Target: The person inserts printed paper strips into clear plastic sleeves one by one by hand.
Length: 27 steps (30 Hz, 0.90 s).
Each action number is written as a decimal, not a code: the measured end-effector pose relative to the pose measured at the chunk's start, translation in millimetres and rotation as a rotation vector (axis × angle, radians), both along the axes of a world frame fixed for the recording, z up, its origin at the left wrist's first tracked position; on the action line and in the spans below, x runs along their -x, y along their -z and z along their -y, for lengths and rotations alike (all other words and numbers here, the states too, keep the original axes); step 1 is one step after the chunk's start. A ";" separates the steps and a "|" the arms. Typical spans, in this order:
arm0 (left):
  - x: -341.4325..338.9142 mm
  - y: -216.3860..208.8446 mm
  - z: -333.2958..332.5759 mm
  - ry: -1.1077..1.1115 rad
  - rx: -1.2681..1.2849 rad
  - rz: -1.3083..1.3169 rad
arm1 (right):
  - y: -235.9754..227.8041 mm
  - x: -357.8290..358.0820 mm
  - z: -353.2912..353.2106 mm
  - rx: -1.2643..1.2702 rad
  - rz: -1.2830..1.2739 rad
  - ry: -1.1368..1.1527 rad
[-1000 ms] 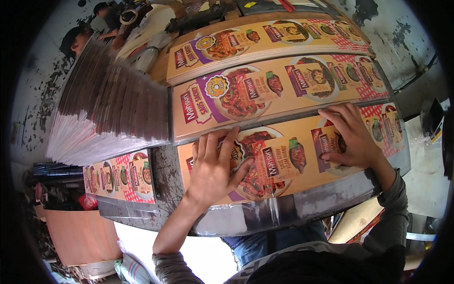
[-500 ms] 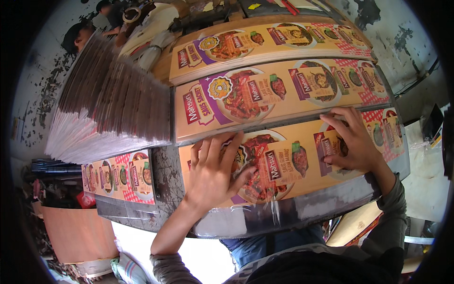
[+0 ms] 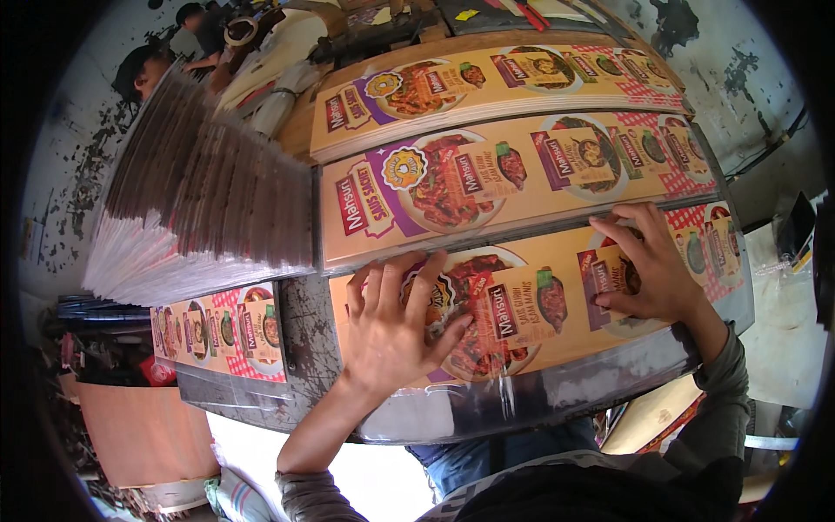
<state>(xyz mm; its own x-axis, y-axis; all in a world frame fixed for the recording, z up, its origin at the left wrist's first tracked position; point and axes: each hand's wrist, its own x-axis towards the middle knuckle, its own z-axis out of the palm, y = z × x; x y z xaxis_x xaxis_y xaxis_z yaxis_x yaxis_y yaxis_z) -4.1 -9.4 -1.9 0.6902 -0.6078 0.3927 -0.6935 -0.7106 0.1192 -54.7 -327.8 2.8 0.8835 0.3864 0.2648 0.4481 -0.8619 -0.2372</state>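
Here, both hands lie flat on the nearest printed card strip point(image 3: 531, 304), a long orange-yellow sheet bearing pictures of plates of red saucy food, purple and red label patches and a red-checked band toward its right end. It sits at the middle of the view, on a grey worktable point(image 3: 300, 335) whose front edge is wrapped in clear film. The left hand point(image 3: 396, 326) presses near the strip's left end, fingers spread apart and flat, gripping nothing. The right hand point(image 3: 648, 265), at about three o'clock, rests on the strip with fingers apart and slightly bent, palm down. Two more strips of the same print lie at twelve o'clock. A fanned stack of sheets point(image 3: 204, 209) sits at ten o'clock, above another printed strip at eight o'clock.
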 end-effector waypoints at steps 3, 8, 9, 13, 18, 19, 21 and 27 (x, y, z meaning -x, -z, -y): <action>0.0 -0.4 0.3 0.008 -0.008 0.015 | -2.4 0.6 -0.1 0.026 0.037 -0.007; -0.1 -1.4 1.4 0.007 0.004 0.020 | -2.0 0.9 0.5 -0.014 0.047 -0.021; 0.7 -1.4 0.7 -0.003 0.004 0.017 | -1.7 0.1 -0.4 -0.029 0.054 -0.033; -1.2 0.5 2.1 0.026 0.017 0.036 | -2.7 -0.2 -2.2 -0.033 0.037 -0.015; -2.6 4.6 2.7 0.043 0.105 -0.004 | 0.2 1.0 0.4 -0.029 0.039 -0.023; -2.4 5.0 2.2 0.041 0.103 -0.001 | 0.4 1.4 0.3 -0.030 0.042 -0.025; -2.5 5.8 2.7 0.066 0.130 -0.013 | 1.2 1.7 0.6 -0.023 0.051 -0.031; -0.9 4.2 3.0 0.045 0.094 0.027 | 1.6 1.1 1.2 -0.041 0.060 -0.038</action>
<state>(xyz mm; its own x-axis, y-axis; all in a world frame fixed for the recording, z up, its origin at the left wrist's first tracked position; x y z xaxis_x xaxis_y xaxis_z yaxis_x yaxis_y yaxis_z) -3.2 -12.4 -6.1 0.6510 -0.5977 0.4679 -0.7286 -0.6649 0.1644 -55.8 -328.9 1.1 0.8505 0.4068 0.3335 0.4947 -0.8341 -0.2440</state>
